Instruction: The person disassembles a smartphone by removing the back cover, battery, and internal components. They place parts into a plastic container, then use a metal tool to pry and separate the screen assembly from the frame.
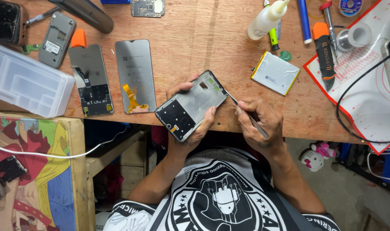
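Workbench: one wooden table [190, 30] is filling the far half of the view, its near edge running just above the person's lap.
Mat: one white work mat with a red border [366, 98] is lying at the right end of the table, a black cable looping over it.
Parts tray: one clear plastic organiser box [26, 81] is sitting at the far left.
Screens: two loose display panels [135, 75] are lying face down side by side, left of the hands, one with an orange ribbon cable.
Phone frame: one opened phone mid-frame [190, 105] is being held tilted over the table's near edge, near the centre, its bare inner side facing up.
Battery: one flat silver battery with yellow edges [275, 72] is lying on the table to the right and farther than the frame.
Back cover: one grey phone back [56, 39] is lying far left.
Bottle: one white squeeze bottle [267, 18] is lying at the far edge, right of centre.
Left hand: the left hand [195, 124] is cupping the frame from below, thumb on its far edge, fingertips curling over its near edge.
Right hand: the right hand [259, 122] is pinching the pry tool, fingers pressed together.
Pry tool: one thin metal tool [246, 114] is touching the frame's right corner with its tip.
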